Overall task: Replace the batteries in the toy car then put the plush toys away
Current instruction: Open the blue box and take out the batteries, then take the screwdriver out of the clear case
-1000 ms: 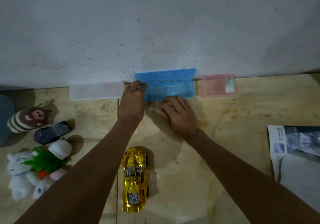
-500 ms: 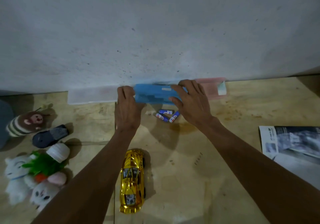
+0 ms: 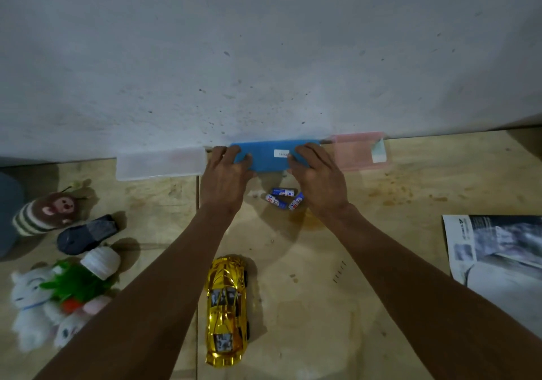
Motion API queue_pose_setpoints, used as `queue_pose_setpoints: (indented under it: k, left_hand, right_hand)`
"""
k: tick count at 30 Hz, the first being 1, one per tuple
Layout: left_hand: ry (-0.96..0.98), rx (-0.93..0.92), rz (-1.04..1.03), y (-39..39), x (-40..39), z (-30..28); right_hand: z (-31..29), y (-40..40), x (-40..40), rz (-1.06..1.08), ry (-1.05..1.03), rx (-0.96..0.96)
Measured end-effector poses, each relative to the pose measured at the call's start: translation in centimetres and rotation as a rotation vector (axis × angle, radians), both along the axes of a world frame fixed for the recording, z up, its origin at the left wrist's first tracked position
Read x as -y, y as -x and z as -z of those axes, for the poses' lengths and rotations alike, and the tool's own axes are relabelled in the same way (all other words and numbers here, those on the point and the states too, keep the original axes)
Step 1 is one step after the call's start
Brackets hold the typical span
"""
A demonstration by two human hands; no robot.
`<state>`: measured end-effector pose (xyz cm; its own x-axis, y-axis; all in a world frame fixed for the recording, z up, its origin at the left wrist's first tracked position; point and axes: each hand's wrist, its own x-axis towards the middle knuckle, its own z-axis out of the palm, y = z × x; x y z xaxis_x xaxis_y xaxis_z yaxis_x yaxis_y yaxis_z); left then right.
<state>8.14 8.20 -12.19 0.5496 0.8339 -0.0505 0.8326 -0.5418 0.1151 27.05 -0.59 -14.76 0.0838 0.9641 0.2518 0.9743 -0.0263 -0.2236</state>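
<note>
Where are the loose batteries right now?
In the head view, the batteries lie on the wooden table just in front of the blue box, between the left hand and the right hand.

1. A clear plastic box [image 3: 160, 164] lies at the back edge of the wooden table [image 3: 381, 197], against the grey wall [image 3: 264, 42].
2. A pink plastic box [image 3: 356, 152] sits further right along the same back edge, a pale label on its right end.
3. A magazine [image 3: 498, 250] lies at the table's right edge.
4. A dark remote control [image 3: 86, 234] lies near the left edge.
</note>
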Motion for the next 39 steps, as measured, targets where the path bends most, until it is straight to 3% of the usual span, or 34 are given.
queue_pose_setpoints:
  k: [8, 14, 18, 24, 28, 30, 35, 39]
  left_hand:
    - [0.072, -0.076, -0.007, -0.5, -0.3, -0.7]
    - [0.237, -0.027, -0.033, 1.4, 0.3, -3.0]
    - [0.158, 0.058, -0.118, 6.6, 0.7, -4.0]
    - [0.085, 0.084, -0.271, 16.6, -1.9, -3.4]
    - [0.127, 0.017, -0.234, 20.6, -5.3, -2.8]
    - [0.142, -0.012, -0.179, 21.2, -6.7, -2.3]
    - [0.159, -0.009, -0.051, 21.7, -8.5, -1.0]
    - [0.100, 0.040, 0.009, 22.1, -9.0, -0.1]
  right_hand:
    - [-1.7, 0.9, -0.5, 0.067, 0.282, 0.046]
    - [-4.5, 3.5, -1.1, 0.185, 0.417, 0.041]
    - [-5.4, 8.6, -1.3, 0.257, 0.271, -0.262]
    - [-5.8, 19.7, -3.8, 0.403, 0.275, -0.815]
    - [-5.1, 25.1, -7.4, 0.736, 0.477, -1.190]
    - [-4.3, 27.0, -9.0, 0.911, 0.452, -1.360]
    - [-3.9, 29.2, -11.4, 1.124, 0.255, -1.642]
    - [-3.9, 29.7, -11.9, 1.219, 0.199, -1.737]
